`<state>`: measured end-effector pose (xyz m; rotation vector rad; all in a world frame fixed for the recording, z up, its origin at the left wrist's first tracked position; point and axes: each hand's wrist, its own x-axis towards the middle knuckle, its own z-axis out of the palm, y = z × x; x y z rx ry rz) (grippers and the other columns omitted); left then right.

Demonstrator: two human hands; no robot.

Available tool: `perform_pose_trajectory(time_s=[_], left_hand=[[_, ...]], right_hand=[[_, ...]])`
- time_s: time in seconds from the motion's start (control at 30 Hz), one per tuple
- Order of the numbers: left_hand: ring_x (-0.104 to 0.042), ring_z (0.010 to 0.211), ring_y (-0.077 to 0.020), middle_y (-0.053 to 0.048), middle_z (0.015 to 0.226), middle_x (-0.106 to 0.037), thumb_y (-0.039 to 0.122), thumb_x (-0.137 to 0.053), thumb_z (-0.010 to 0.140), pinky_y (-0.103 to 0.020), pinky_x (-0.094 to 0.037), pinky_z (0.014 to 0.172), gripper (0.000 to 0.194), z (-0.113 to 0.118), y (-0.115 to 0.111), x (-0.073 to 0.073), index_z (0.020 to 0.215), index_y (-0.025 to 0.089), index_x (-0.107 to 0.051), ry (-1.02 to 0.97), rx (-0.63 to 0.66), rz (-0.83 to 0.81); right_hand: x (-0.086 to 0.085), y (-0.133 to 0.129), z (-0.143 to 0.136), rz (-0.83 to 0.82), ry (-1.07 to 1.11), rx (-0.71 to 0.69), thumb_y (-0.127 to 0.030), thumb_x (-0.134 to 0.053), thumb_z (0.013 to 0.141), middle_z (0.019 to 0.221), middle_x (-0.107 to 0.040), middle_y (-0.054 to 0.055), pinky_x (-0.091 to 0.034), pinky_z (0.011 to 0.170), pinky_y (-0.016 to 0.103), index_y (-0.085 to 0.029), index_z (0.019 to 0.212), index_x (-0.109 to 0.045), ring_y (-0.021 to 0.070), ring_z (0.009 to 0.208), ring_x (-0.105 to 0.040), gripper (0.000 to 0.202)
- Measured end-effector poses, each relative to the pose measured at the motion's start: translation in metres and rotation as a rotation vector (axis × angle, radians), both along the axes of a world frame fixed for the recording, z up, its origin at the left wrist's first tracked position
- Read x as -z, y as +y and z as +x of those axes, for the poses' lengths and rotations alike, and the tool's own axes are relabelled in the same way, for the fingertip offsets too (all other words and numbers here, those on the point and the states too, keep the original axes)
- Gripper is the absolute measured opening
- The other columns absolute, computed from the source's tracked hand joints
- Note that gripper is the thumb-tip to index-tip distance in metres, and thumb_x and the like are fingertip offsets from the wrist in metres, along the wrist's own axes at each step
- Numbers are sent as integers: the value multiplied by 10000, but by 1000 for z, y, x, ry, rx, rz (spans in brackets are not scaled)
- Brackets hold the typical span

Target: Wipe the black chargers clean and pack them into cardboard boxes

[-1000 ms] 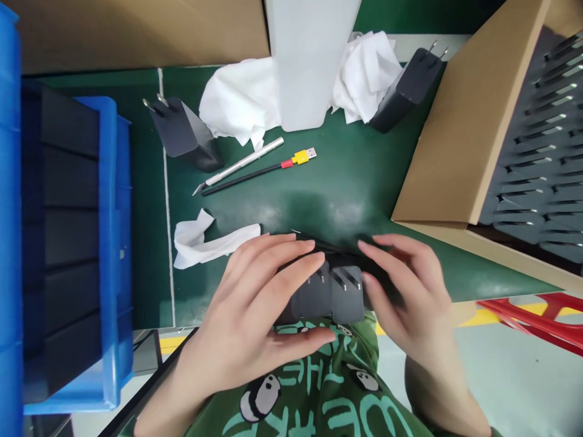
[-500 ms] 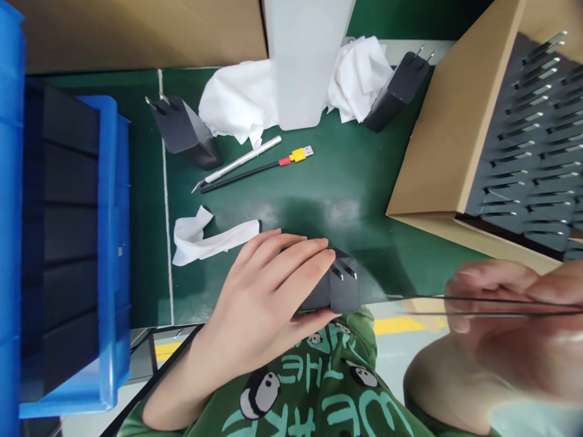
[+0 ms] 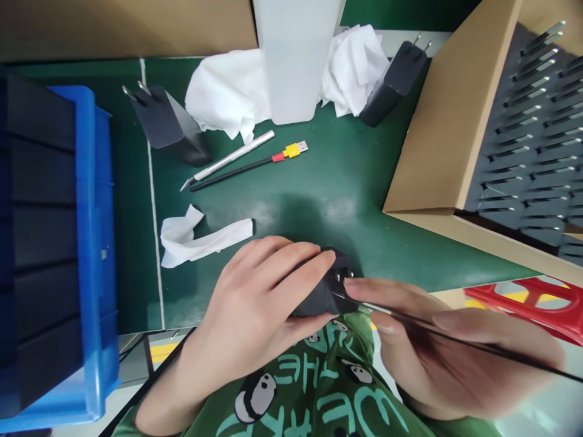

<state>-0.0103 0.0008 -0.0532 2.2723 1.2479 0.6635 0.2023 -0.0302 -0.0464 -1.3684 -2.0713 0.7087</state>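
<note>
**Right hand is back at the plugs, and it's brought a tool**

So a second ago the right hand (image 3: 473, 346) is just hovering beside the plugs, then it swings out to the side with something thin in it. Now it's back, gripping a thin dark tool (image 3: 401, 315) (tweezers, I'd guess), tip right by the prong end of the black plug blocks (image 3: 314, 302). Can't tell if it actually touches.

Left hand (image 3: 259, 297) hasn't really budged, fingers draped over the blocks and thumb underneath, holding them at the near edge of the green surface (image 3: 337, 194). Hard to say how many are under there.

To me that reads as going from just handling the plugs to close-up work on the prong end. The craft knife (image 3: 234, 158), cable (image 3: 241, 168) and white cloth strip (image 3: 209, 244) are all lying where they were, no hand on them.
</note>
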Motion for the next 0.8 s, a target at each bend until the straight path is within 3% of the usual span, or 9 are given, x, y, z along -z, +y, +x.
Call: perform_pose_trajectory(time_s=[0.13, 0.33, 0.47, 0.67, 0.8], left_hand=[[-636, 980, -240, -93, 1158, -706, 332, -735, 837, -403, -539, 884, 441, 0, 0, 1, 1221, 158, -607, -25, -4, 7], [-641, 982, -251, -107, 1158, -709, 339, -747, 826, -411, -545, 885, 461, -2, 0, 2, 1221, 138, -621, -44, 5, 22], [-644, 992, -254, -113, 1151, -712, 344, -752, 822, -412, -547, 895, 458, -1, 1, 2, 1204, 122, -632, -55, 5, 34], [-626, 986, -245, -101, 1155, -715, 323, -752, 826, -404, -542, 886, 449, 0, 1, 3, 1197, 96, -641, -63, -2, 37], [-618, 988, -243, -97, 1157, -715, 333, -747, 834, -404, -539, 888, 452, -1, 0, 3, 1202, 92, -641, -64, -2, 39]], right_hand=[[-6, 7, -3, 32, 27, 57, -289, -429, 1025, 955, -782, -20, -626, 747, 221, -301, 1143, -655, 128, 738, -752, 256], [-9, 5, -5, -76, -39, 59, -325, -465, 1029, 1017, -777, -32, -568, 823, 119, -247, 873, -699, 79, 855, -749, 292], [-14, 3, 0, -87, -40, 35, -311, -504, 1008, 1057, -769, -13, -578, 850, 135, -255, 1071, -703, 107, 903, -748, 216], [-24, 11, 23, -157, -143, -262, -171, -574, 921, 1232, -709, 13, -567, 902, 120, -220, 1357, -557, 124, 1046, -717, 439], [-20, 12, 29, -128, -190, -304, -154, -604, 890, 1265, -692, 25, -546, 935, 105, -182, 1385, -531, 124, 1067, -709, 502]])
